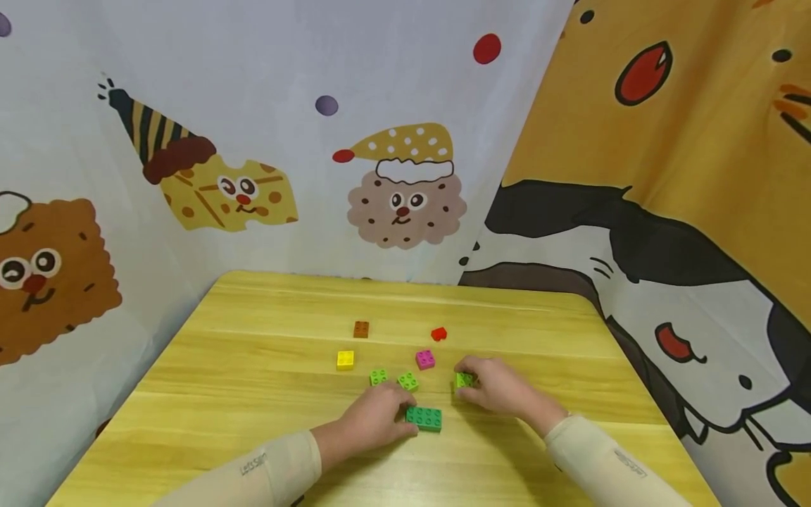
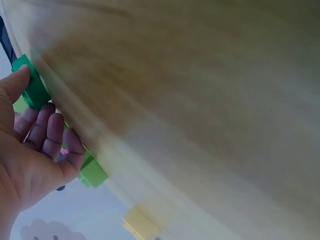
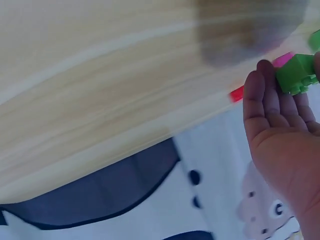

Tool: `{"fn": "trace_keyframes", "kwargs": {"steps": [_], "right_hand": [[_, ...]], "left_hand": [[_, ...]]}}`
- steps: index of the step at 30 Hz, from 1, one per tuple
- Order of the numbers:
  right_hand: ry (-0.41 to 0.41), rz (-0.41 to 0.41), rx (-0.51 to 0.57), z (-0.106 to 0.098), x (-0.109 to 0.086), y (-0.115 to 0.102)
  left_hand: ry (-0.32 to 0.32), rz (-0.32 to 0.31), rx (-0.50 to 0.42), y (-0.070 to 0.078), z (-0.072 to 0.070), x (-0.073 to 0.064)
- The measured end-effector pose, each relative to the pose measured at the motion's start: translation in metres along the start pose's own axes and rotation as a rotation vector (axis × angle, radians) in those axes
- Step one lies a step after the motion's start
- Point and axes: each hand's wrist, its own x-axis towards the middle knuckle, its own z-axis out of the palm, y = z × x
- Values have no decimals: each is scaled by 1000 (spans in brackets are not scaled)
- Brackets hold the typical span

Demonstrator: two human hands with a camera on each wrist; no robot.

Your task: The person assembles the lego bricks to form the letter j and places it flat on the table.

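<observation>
My left hand (image 1: 379, 417) pinches the left end of a dark green eight-stud building brick (image 1: 426, 419) between thumb and fingers, low over the table. In the left wrist view the thumb lies along one face of the green brick (image 2: 33, 86). To the right, my right hand (image 1: 497, 386) grips a lime green brick (image 1: 464, 380) between thumb and fingertips; the right wrist view shows that lime brick (image 3: 296, 74) with its studs turned away from the table. Two more lime bricks, a left one (image 1: 378, 377) and a right one (image 1: 408, 382), lie just beyond my left hand.
Farther back on the wooden table (image 1: 253, 317) sit a yellow brick (image 1: 345, 360), a brown brick (image 1: 361, 329), a magenta brick (image 1: 425, 360) and a small red piece (image 1: 439, 334). A printed cloth (image 1: 285, 91) with cartoon figures hangs behind the table's far edge.
</observation>
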Motion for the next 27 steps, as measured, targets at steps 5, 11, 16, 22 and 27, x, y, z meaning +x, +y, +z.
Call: {"fn": "trace_keyframes", "kwargs": {"steps": [5,11,16,22,27], "right_hand": [[-38,-107,96,1,-12,-22],[-14,-146,112,10,-18,-36],[3,-151,147,21,-22,-38],[17,-144,153,30,-24,-38],[15,-144,147,34,-25,-38]], "left_hand": [[12,12,-19,1,-6,2],[41,40,-1,-1,-10,4],[31,40,-13,-2,-10,5],[24,37,-23,-1,-8,2],[22,29,-49,-1,-5,0]]}}
